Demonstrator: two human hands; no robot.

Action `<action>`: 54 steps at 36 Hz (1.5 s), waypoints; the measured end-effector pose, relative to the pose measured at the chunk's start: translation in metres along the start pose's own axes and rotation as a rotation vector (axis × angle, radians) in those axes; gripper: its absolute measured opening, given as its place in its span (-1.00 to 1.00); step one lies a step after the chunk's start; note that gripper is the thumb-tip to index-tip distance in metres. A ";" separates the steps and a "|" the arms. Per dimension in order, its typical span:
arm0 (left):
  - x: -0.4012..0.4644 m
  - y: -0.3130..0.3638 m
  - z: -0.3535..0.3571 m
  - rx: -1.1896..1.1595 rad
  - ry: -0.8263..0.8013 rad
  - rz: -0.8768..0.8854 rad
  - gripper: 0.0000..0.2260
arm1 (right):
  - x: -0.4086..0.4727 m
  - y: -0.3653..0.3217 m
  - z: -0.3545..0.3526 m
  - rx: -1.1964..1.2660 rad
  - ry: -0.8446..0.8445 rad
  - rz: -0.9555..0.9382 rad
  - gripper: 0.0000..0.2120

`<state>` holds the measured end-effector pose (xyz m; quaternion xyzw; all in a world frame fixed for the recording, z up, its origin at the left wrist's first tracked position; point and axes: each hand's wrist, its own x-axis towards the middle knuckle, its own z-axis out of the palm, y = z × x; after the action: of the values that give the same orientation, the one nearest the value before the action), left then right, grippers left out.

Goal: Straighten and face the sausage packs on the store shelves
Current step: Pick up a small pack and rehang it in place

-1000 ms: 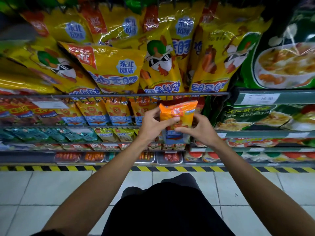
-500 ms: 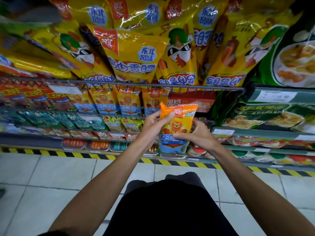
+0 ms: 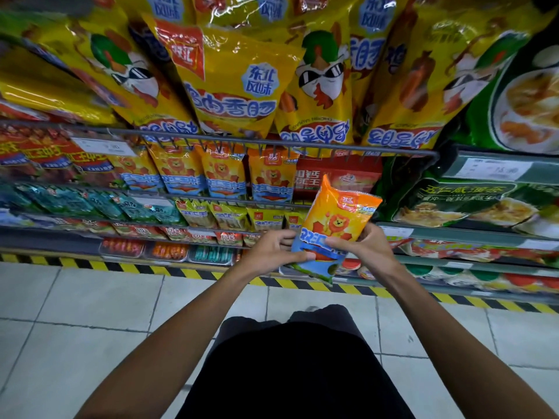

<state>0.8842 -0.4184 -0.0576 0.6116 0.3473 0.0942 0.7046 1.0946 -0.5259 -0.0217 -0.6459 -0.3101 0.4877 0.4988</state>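
Observation:
An orange sausage pack with a lion and a blue band point(image 3: 337, 220) is held in front of the shelves, tilted to the right. My left hand point(image 3: 272, 252) grips its lower left edge, thumb across the blue band. My right hand point(image 3: 364, 249) grips its lower right side, thumb on the front. A row of matching lion packs point(image 3: 223, 173) hangs from a wire rail point(image 3: 302, 145) just above and to the left. A red sausage box point(image 3: 341, 179) stands behind the held pack.
Big yellow sausage bags point(image 3: 230, 83) hang overhead. Green dumpling bags point(image 3: 465, 204) fill the right shelves. Small green and teal packs point(image 3: 223, 214) and trays point(image 3: 169, 251) sit lower left. A yellow-black striped kerb point(image 3: 121, 267) edges the tiled floor point(image 3: 90, 313).
Both hands have slid down from the pack's middle to its lower end, and the pack has tilted to the right. The view has shifted closer to the shelves.

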 end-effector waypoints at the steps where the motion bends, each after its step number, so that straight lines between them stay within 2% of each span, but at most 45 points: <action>1: 0.002 0.003 0.000 0.032 -0.001 0.013 -0.63 | 0.002 -0.001 -0.002 0.003 0.027 -0.020 -0.65; 5: 0.011 0.021 -0.007 0.216 0.070 0.151 -0.50 | 0.014 0.002 -0.004 0.029 0.141 -0.118 -0.55; 8: 0.017 0.022 -0.015 0.427 0.313 0.263 -0.41 | 0.026 0.003 -0.003 0.083 0.229 -0.149 -0.40; 10: 0.019 0.020 -0.019 0.559 0.410 0.299 -0.42 | 0.030 -0.001 -0.001 0.119 0.255 -0.143 -0.38; 13: 0.021 0.016 -0.022 0.682 0.401 0.335 -0.41 | 0.036 -0.006 -0.004 0.100 0.181 -0.110 -0.43; 14: 0.022 0.015 -0.022 0.719 0.394 0.345 -0.41 | 0.037 -0.010 -0.006 -0.007 0.150 -0.154 -0.46; 15: 0.023 0.015 -0.023 0.753 0.389 0.355 -0.40 | 0.037 -0.017 -0.005 0.001 0.165 -0.225 -0.47; 17: 0.026 0.015 -0.023 0.803 0.379 0.372 -0.39 | 0.046 -0.019 -0.006 0.168 0.155 -0.291 -0.30; 19: 0.029 0.014 -0.022 0.827 0.360 0.382 -0.39 | 0.052 -0.020 -0.010 -0.036 0.195 -0.351 -0.29; 22: 0.036 0.015 -0.020 0.822 0.331 0.386 -0.41 | 0.069 -0.012 -0.009 -0.176 0.236 -0.389 -0.51; 24: 0.041 0.015 -0.018 0.798 0.324 0.370 -0.42 | 0.075 -0.013 -0.008 -0.238 0.210 -0.414 -0.60; 26: 0.045 0.016 -0.016 0.765 0.339 0.327 -0.42 | 0.084 -0.017 -0.009 -0.264 0.147 -0.395 -0.63; 33: 0.054 0.032 -0.011 0.548 0.357 0.185 -0.43 | 0.110 -0.016 -0.013 -0.340 0.020 -0.089 -0.68; 35: 0.058 0.037 -0.010 0.537 0.354 0.166 -0.44 | 0.108 -0.015 -0.010 -0.360 0.033 -0.091 -0.74; 37: 0.062 0.041 -0.007 0.533 0.357 0.141 -0.43 | 0.103 -0.010 -0.006 -0.390 0.098 -0.171 -0.77; 39: 0.065 0.044 -0.004 0.522 0.357 0.124 -0.42 | 0.095 0.001 -0.003 -0.385 0.223 -0.263 -0.72; 41: 0.068 0.045 -0.002 0.509 0.350 0.108 -0.40 | 0.089 0.013 -0.005 -0.382 0.305 -0.283 -0.59; 42: 0.069 0.045 0.000 0.497 0.342 0.099 -0.40 | 0.087 0.017 -0.006 -0.402 0.298 -0.273 -0.55; 46: 0.073 0.047 0.006 0.408 0.332 0.077 -0.40 | 0.096 0.014 -0.014 -0.485 0.273 -0.257 -0.59; 50: 0.077 0.051 0.009 0.336 0.425 0.104 -0.48 | 0.104 0.004 -0.020 -0.557 0.296 -0.264 -0.51; 54: 0.078 0.050 0.007 0.374 0.416 0.097 -0.51 | 0.107 0.009 -0.024 -0.570 0.253 -0.203 -0.51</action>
<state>0.9609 -0.3685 -0.0403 0.7144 0.4662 0.1856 0.4877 1.1522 -0.4419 -0.0642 -0.7807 -0.4326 0.2450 0.3787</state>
